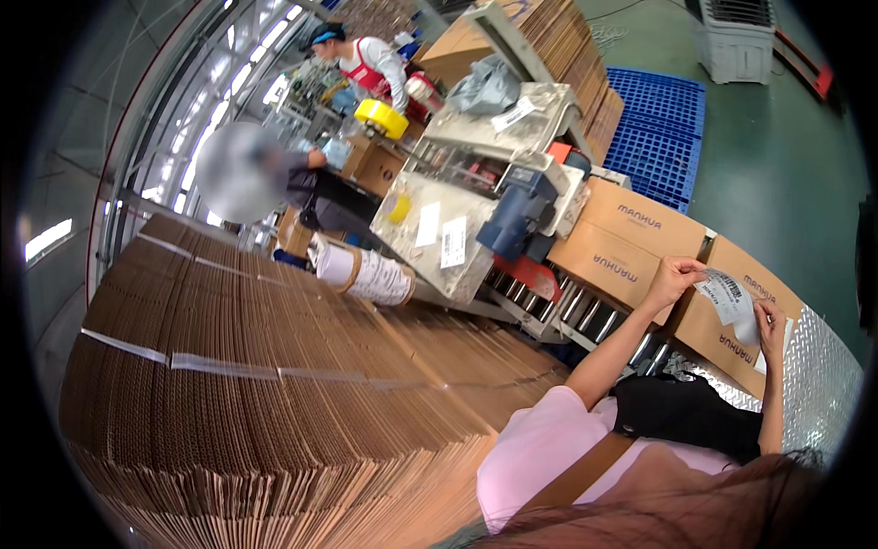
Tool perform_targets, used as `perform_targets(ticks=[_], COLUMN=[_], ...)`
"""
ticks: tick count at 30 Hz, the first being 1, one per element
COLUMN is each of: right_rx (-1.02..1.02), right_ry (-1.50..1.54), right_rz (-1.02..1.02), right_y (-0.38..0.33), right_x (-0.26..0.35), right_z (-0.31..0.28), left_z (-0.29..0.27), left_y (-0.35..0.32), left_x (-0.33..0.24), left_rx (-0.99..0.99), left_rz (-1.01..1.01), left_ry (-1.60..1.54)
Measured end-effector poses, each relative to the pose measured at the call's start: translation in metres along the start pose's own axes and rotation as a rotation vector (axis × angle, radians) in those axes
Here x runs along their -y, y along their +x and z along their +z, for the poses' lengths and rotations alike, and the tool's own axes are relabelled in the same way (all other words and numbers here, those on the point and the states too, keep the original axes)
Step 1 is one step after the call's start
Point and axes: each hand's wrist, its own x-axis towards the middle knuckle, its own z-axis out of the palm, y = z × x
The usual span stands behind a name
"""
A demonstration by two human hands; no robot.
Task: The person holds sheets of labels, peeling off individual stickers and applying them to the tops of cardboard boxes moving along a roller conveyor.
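A white printed label is stretched between my two hands, its lower end curling over. My left hand pinches its upper left corner. My right hand grips the opposite edge, fingers closed. Below the label stands a sealed brown carton with dark print on it. Part of its top is hidden by the label and my hands. A second brown carton stands beside it, farther left, and neither hand touches it.
Metal rollers run by the cartons, with a diamond-plate surface at right. A taping machine carries loose labels. Bundled flat cardboard fills the left. Blue pallets lie behind. Two other people work at the far left.
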Motion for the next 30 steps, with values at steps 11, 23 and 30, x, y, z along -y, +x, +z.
perform_targets(ticks=[11,23,30], right_rx=[-0.182,-0.123,-0.224], right_ry=[0.174,0.215,0.216], right_rz=[-0.027,-0.004,-0.175], right_y=[0.015,-0.017,-0.058], right_x=[-0.066,-0.034,0.041], right_z=[-0.056,-0.087,-0.081], left_z=[-0.171,-0.319,0.025], left_y=[-0.079,-0.158,-0.06], left_x=[-0.102,-0.116,0.021], left_rx=[-1.018,-1.839,-0.017], left_rz=[0.361,0.165,-0.412], left_ry=[-0.23,1.009,-0.234])
